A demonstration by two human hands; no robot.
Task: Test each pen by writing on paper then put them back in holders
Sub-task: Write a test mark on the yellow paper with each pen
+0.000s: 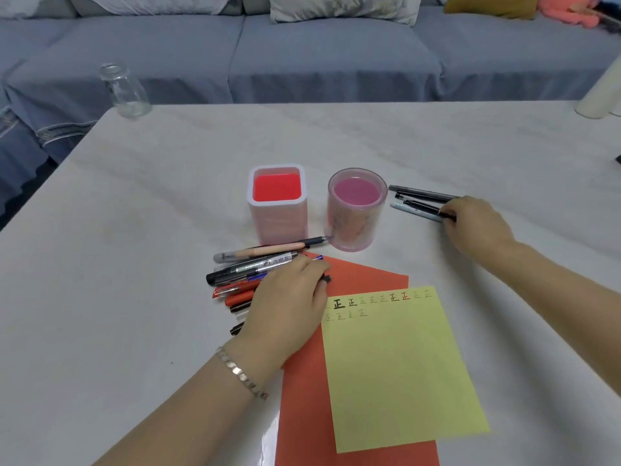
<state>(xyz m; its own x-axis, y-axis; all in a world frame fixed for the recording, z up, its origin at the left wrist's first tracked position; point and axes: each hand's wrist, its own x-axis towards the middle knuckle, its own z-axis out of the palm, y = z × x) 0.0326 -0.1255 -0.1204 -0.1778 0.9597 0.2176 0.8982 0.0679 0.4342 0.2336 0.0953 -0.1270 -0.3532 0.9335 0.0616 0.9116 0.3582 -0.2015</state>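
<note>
L hand [289, 297] lies palm-down on pen pile [248, 267] on counter [151, 213], at left edge of red paper [363, 274]; fingers bent, can't tell if gripping. R hand [477, 223] pinches black pen [423, 206] in 2nd pen group, just right of round holder [353, 230]. Square holder [279, 223] sits left of it. Yellow sheet [396, 364] w/ test marks overlaps red paper.

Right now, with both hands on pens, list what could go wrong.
1. The left hand covers only part of the pen pile; gathering it could send loose ones rolling.
2. One pen's tip seems to touch the round holder; a pull on the pile might nudge or tip that empty holder.
3. The right hand grips the right pens by one end; they could fan out and drop.
</note>
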